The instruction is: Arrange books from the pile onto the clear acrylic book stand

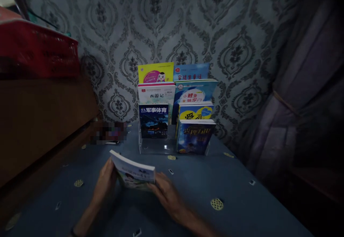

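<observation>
Between my two hands is a paperback book [133, 174] with a pale cover and green lower part, tilted so its white page edge shows on top. My left hand [105, 178] grips its left side and my right hand [166, 190] its right side; the left fingers are partly hidden behind it. Just beyond stands a clear acrylic book rack [158, 146] with books in stepped rows. On its left are a dark blue book [154, 122], a white book [158, 93] and a yellow book [156, 73]. A dark blue book [195, 136] stands at front right, before several others.
The blue patterned cloth [193, 179] covers the surface under my hands. A red plastic basket [40, 51] sits on a brown wooden piece [45, 119] at left. A blurred-out item [109, 132] lies near the patterned wall [115, 51]. A curtain [285, 97] hangs at right.
</observation>
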A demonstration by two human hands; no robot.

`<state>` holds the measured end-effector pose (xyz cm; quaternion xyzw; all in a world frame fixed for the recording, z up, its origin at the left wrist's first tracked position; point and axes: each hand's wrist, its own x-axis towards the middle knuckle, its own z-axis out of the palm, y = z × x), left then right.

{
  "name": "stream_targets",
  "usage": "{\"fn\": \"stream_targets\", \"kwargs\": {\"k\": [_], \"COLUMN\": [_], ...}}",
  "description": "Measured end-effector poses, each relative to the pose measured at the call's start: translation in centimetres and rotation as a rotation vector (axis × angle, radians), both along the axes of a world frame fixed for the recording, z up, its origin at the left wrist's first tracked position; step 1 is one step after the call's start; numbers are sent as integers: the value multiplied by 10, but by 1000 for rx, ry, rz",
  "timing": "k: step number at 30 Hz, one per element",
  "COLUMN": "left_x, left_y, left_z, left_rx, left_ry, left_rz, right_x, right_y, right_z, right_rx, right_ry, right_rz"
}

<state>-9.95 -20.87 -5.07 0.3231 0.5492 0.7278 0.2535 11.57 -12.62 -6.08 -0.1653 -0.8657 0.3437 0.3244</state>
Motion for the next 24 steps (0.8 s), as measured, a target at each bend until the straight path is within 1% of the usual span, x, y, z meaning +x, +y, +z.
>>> {"fn": "stream_targets", "kwargs": {"k": [2, 5, 8, 11, 15, 17, 19, 22, 24], "left_x": [-2, -9, -19, -25, -22, -18, -14, -9, -5], "left_y": [-8, -17, -21, -22, -21, -19, -16, -10, -7], "left_z": [-13, -27, -32, -36, -40, -40, -37, -32, -31], "left_rx": [-88, -141, -177, -224, -203, -177, -168, -163, -169], "left_ry": [93, 225, 388, 479, 497, 475, 449, 420, 389], "left_rz": [9, 14, 15, -30, -51, -39, -34, -51, -80], "right_x": [4, 7, 6, 2, -3, -4, -5, -4, -4], "right_y": [-2, -4, -3, -2, -3, -3, -3, 1, 4], "right_z": [-3, 1, 5, 0, -13, -16, -15, -14, -16], "right_rx": [24, 27, -37, -87, -139, -177, -201, -183, -142], "right_ry": [-47, -49, -4, 22, 37, 39, 51, 109, 146], "right_rz": [-1, 21, 38, 3, -79, -155, -189, -168, -191]}}
